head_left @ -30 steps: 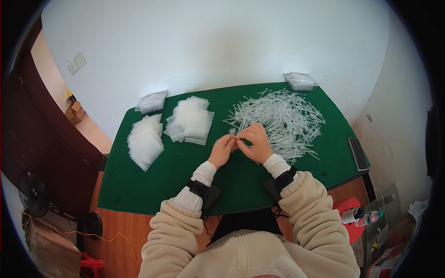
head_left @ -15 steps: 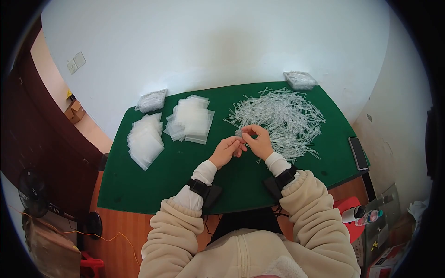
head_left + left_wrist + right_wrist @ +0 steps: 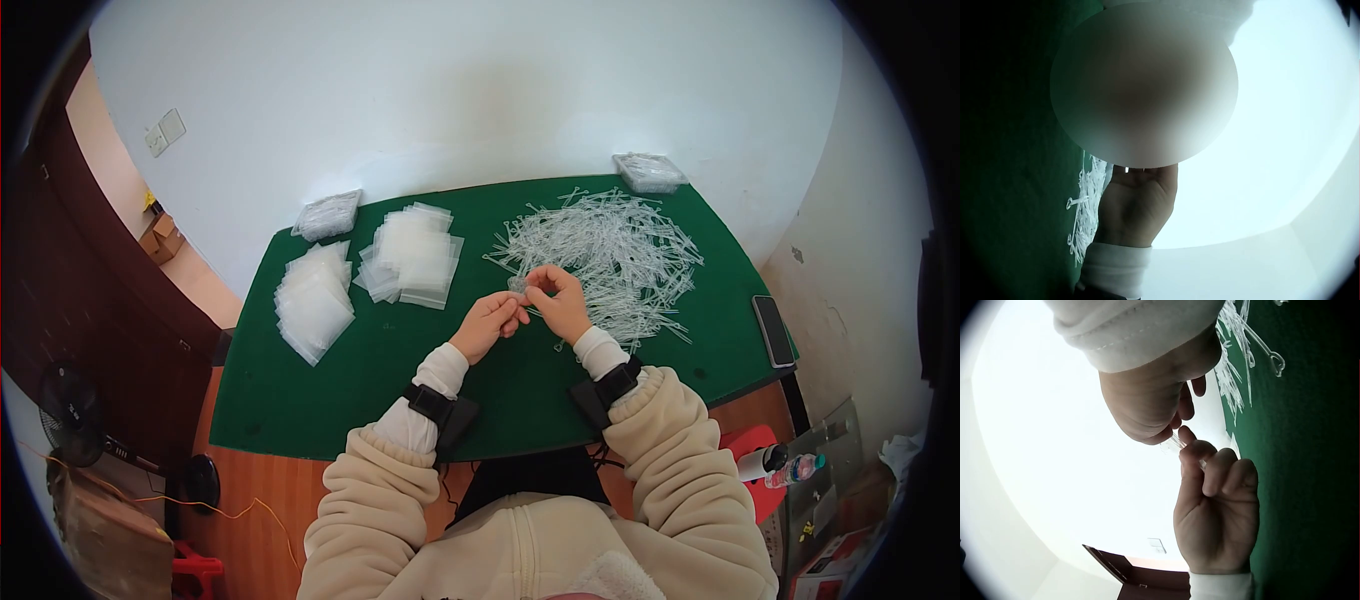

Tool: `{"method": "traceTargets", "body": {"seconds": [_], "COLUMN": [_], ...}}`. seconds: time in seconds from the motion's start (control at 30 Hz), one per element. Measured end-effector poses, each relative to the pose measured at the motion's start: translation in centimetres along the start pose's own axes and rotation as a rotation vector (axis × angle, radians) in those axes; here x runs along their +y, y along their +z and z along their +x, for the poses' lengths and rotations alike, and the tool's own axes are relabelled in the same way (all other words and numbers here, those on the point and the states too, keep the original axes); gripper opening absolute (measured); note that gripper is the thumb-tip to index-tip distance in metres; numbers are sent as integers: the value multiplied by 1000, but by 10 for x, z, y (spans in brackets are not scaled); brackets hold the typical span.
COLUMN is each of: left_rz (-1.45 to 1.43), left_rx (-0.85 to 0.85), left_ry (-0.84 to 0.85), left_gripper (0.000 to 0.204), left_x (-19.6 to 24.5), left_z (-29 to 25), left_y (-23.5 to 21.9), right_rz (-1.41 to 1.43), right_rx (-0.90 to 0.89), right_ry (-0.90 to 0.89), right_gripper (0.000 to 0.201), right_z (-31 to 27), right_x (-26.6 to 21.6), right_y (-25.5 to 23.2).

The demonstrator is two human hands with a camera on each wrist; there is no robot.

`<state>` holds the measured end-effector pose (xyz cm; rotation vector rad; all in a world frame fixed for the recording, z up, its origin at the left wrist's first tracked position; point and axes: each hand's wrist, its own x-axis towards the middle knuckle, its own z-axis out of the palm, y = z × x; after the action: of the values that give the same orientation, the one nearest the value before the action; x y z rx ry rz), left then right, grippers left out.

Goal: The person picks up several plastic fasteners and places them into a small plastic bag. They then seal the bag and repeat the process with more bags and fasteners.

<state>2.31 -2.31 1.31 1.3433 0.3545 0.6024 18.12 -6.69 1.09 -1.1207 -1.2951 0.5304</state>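
Note:
Both hands meet above the green table mat (image 3: 380,390), at the near edge of a wide pile of thin clear plastic sticks (image 3: 610,250). My left hand (image 3: 508,308) has its fingers curled and pinches one clear stick (image 3: 1188,452) between thumb and forefinger. My right hand (image 3: 541,289) pinches the other end of the same stick. In the right wrist view the left hand (image 3: 1207,462) is below and the right hand (image 3: 1172,425) above, with the stick bridging them. In the left wrist view a blurred blob fills the centre, with the right hand (image 3: 1138,206) and some sticks (image 3: 1088,206) below it.
Two fanned stacks of clear flat bags (image 3: 415,255) (image 3: 313,300) lie on the left of the mat. Wrapped packs sit at the back left (image 3: 327,215) and back right (image 3: 648,172). A dark phone (image 3: 772,330) lies at the right edge.
The right hand's fingers have shifted slightly up and toward the pile, taking a pinch on the stick. The left hand has hardly moved.

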Motion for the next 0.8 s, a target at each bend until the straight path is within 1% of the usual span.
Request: {"method": "traceTargets", "body": {"seconds": [0.07, 0.17, 0.2, 0.3, 0.33, 0.43, 0.47, 0.57, 0.6, 0.7, 0.73, 0.8], "left_rz": [-8, -36, -36, -62, -62, -224, -224, -323, -322, -328, -326, -301], "left_rx": [0, 30, 31, 179, 179, 382, 382, 380, 380, 358, 357, 377], "left_ry": [0, 1, 2, 22, 23, -3, 1, -10, -5, -3, -1, -16], "left_gripper": [24, 24, 24, 24, 24, 25, 25, 25, 25, 23, 23, 22], "left_x": [0, -1, -2, -4, -5, -5, -5, -8, -9, -11, -10, -9], "left_z": [0, 0, 1, 5, 5, 5, 6, 6, 7, 6, 6, 5], "left_y": [0, -1, -3, -8, -10, -14, -15, -19, -19, -21, -22, -23], "right_rz": [1, 59, 59, -721, -721, -1101, -1102, -1180, -1182, -1069, -1068, -817], "right_rx": [-3, 46, 46, 17, 17, -225, -224, -298, -297, -255, -253, -221], "right_ry": [1, 83, 82, -80, -81, -73, -77, 33, 28, -93, -95, -221], "right_gripper": [14, 13, 13, 10, 10, 7, 7, 5, 5, 5, 5, 5], "right_z": [1, 1, 2, 4, 3, -3, -4, -3, -3, -5, -4, -2], "right_x": [-1, -4, -4, -4, -5, -7, -7, -5, -4, -6, -7, -10], "right_y": [0, -1, -3, -14, -15, -15, -15, -13, -12, -11, -10, -8]}}
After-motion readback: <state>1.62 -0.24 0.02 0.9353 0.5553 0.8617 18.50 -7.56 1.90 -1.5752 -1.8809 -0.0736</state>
